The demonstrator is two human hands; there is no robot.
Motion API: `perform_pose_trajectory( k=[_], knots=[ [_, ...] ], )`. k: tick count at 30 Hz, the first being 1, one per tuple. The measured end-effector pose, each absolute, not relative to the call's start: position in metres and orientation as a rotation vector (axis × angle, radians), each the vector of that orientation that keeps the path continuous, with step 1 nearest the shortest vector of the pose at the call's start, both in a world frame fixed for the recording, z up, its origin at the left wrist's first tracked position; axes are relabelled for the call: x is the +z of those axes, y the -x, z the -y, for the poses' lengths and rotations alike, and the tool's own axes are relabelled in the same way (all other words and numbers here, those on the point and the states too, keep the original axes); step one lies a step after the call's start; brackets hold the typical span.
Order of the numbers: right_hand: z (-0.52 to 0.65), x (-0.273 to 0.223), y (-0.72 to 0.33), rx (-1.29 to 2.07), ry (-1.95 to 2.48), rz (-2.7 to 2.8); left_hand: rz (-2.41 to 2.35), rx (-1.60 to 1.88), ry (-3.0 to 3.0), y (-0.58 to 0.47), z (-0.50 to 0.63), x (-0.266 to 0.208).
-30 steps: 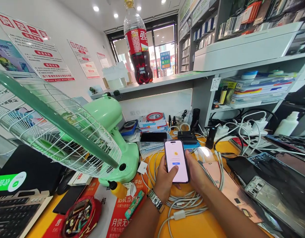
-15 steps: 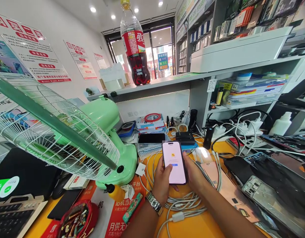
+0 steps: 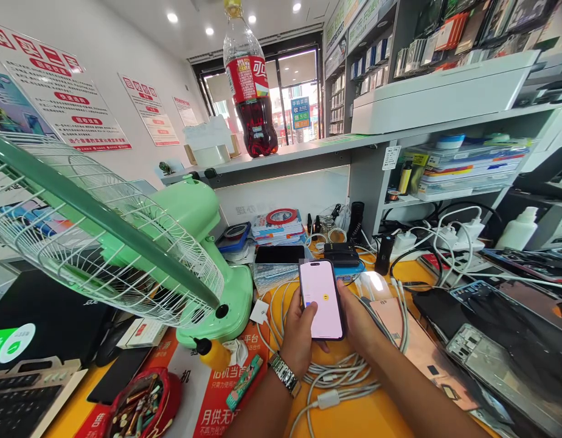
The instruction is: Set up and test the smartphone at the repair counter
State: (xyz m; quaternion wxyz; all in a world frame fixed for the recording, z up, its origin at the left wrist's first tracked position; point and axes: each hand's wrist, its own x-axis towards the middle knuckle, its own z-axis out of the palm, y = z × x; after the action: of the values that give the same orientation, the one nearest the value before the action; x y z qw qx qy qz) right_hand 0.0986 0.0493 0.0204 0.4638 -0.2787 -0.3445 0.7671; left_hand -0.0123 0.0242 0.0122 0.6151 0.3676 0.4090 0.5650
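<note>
A smartphone [image 3: 324, 316] with a lit, mostly white screen is held upright above the desk. My left hand [image 3: 299, 328] grips its left side, the thumb resting on the screen over a small blue patch. My right hand [image 3: 356, 316] closes on the right edge, its fingers partly hidden behind the phone. A metal-band watch [image 3: 284, 374] circles my left wrist. Coiled white cables [image 3: 340, 371] lie under both hands. Behind the held phone, another phone with a dark screen [image 3: 280, 254] rests on bubble wrap.
A green fan [image 3: 238, 292] stands to the left, near a yellow bottle [image 3: 212, 353] and a red bowl [image 3: 171, 389] of small parts. A cola bottle [image 3: 248, 79] sits on the ledge above. Phone parts [image 3: 491, 359] and white chargers [image 3: 457, 234] crowd the right side.
The phone's screen content has shifted: the yellow icon now sits lower and further right, and the blue button is mostly under my thumb. The fan head has turned slightly. Both hands stay put.
</note>
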Motion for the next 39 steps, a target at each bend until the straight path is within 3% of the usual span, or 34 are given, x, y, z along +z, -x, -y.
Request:
perform_pose_trajectory(
  k=[4, 11, 22, 39],
  knots=[
    [-0.049, 0.022, -0.099, 1.799, 0.783, 0.864, -0.930, 1.324, -0.817, 0.013, -0.024, 0.013],
    [-0.055, 0.019, -0.101, 1.359, 1.053, 1.069, -0.971, 1.306, -0.883, 0.015, -0.021, 0.009],
    [-0.059, 0.023, -0.119, 1.300, 1.028, 1.421, -0.948, 1.299, -0.934, 0.015, -0.023, 0.010],
    [-0.066, 0.028, -0.134, 1.283, 1.160, 1.326, -0.942, 1.210, -1.033, 0.016, -0.020, 0.013]
  ],
)
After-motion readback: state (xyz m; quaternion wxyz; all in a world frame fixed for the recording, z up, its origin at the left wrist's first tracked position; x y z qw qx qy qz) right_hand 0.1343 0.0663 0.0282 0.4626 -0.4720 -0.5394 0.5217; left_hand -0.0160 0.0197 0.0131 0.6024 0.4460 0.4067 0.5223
